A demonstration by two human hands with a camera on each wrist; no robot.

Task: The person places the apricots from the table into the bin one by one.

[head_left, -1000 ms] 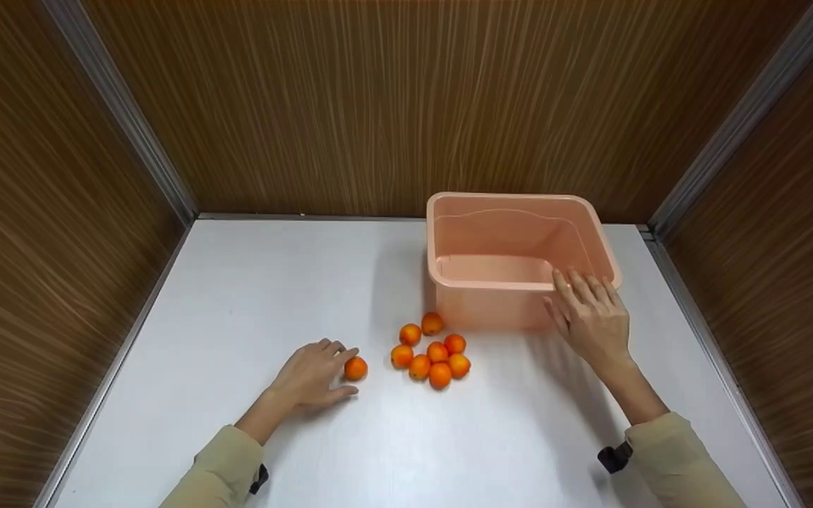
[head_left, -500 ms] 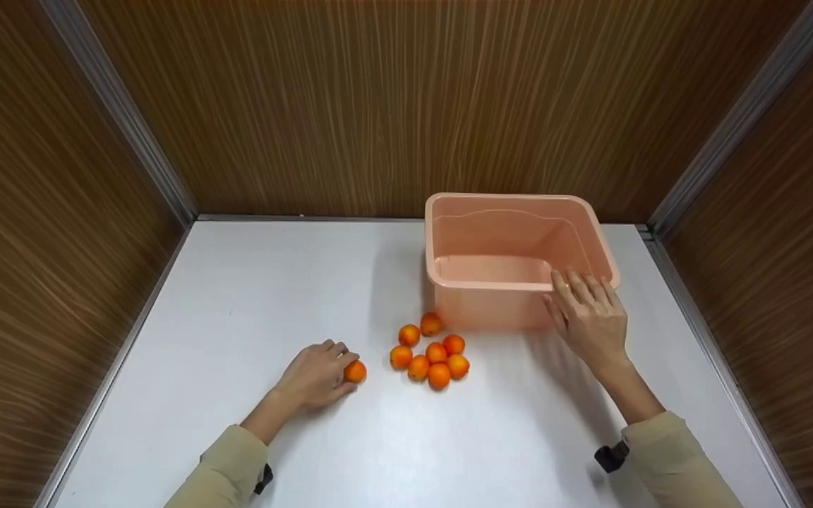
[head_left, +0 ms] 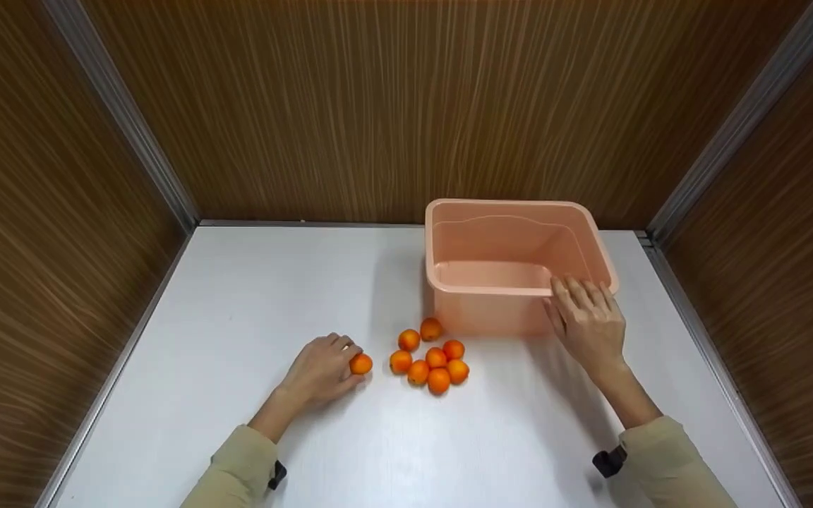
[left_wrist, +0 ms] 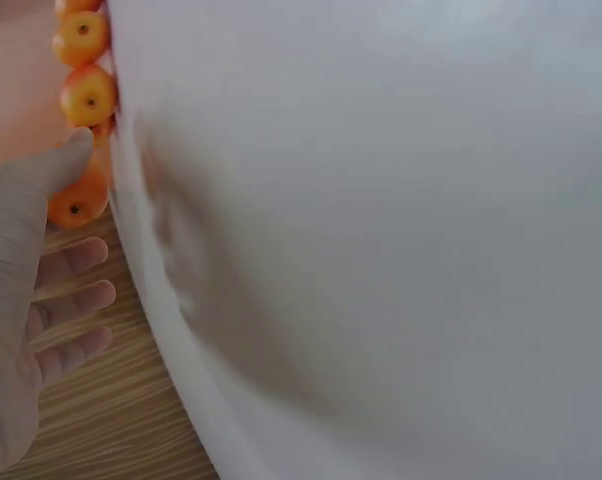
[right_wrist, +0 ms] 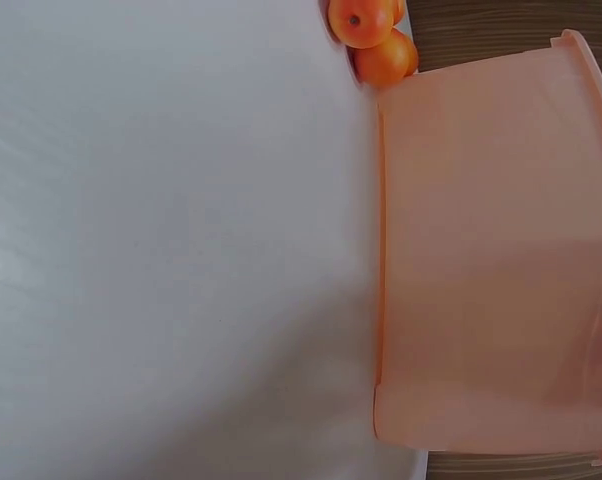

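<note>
My left hand lies low on the white table, left of centre, with its fingers curled round a single small orange fruit, thumb beneath it and fingertips over the top. In the left wrist view my thumb presses against that same fruit, while the other fingers look straighter there. The fruit sits on the table, just left of the others and apart from them.

To its right lies a cluster of seven small orange fruits, packed close and touching one another, on the table just in front of the tub's near left corner.

Farther right stands a peach plastic tub, upright, toward the back wall. My right hand rests against its near right corner, fingers straight and spread, their tips on the rim, not clasped around anything. The right wrist view shows the tub's outer wall and two fruits beside it.
</note>
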